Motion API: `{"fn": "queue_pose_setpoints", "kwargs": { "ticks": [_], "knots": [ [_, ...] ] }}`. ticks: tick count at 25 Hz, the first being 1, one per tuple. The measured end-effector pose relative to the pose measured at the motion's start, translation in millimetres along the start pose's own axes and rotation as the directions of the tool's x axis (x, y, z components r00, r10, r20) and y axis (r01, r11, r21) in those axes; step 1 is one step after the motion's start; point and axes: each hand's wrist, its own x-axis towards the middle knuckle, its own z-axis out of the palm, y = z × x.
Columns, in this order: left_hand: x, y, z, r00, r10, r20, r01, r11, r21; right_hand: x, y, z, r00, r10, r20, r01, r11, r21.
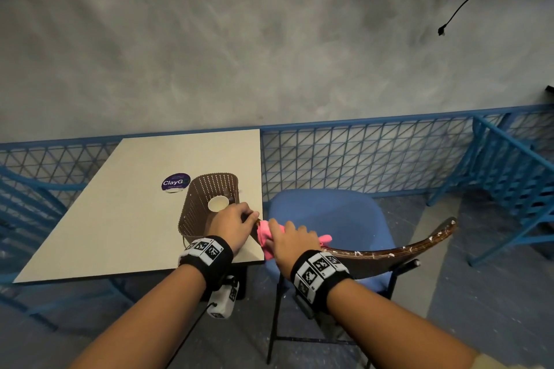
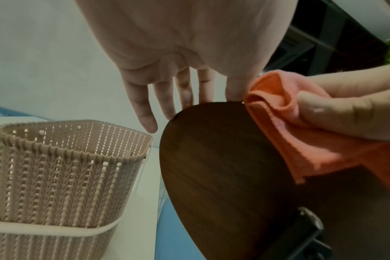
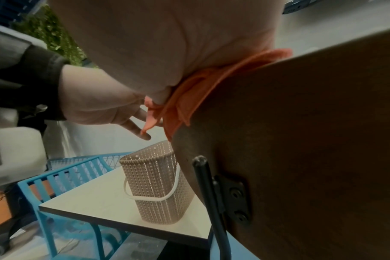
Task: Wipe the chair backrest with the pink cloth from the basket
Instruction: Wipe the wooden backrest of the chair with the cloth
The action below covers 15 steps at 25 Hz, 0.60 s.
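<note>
The pink cloth (image 1: 265,237) is folded over the top edge of the brown wooden chair backrest (image 1: 389,257), near its left end. My right hand (image 1: 292,237) grips the cloth there. In the left wrist view its thumb (image 2: 334,112) presses the cloth (image 2: 289,140) against the near face of the backrest (image 2: 211,167). My left hand (image 1: 236,219) rests on the backrest's left tip. Its fingers (image 2: 185,95) are straight, and their tips are hidden behind the wood. The brown woven basket (image 1: 204,207) stands on the table just left of both hands.
A white paper cup (image 1: 218,204) sits inside the basket. The beige table (image 1: 120,219) adjoins the chair's blue seat (image 1: 329,219). A blue mesh railing (image 1: 359,153) runs behind both. A blue slatted chair (image 3: 62,177) stands at the table's far side.
</note>
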Motion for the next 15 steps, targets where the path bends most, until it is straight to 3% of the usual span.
{"fn": "queue_pose_setpoints", "kwargs": {
  "ticks": [4,9,15],
  "knots": [
    [-11,-5,8,0.999,0.027,-0.037,-0.031,0.995,-0.097,-10,9,7,0.999,0.018,-0.047,-0.017,1.000,0.022],
    [-12,-7,3,0.999,0.047,-0.003,-0.047,0.991,-0.129,-40,33,16,0.988,0.068,-0.135,-0.078,0.994,-0.071],
    [-17,0,3,0.999,0.045,0.000,-0.045,0.996,-0.082,-23,-12,15,0.985,0.113,-0.133,-0.125,0.988,-0.090]
  ]
}}
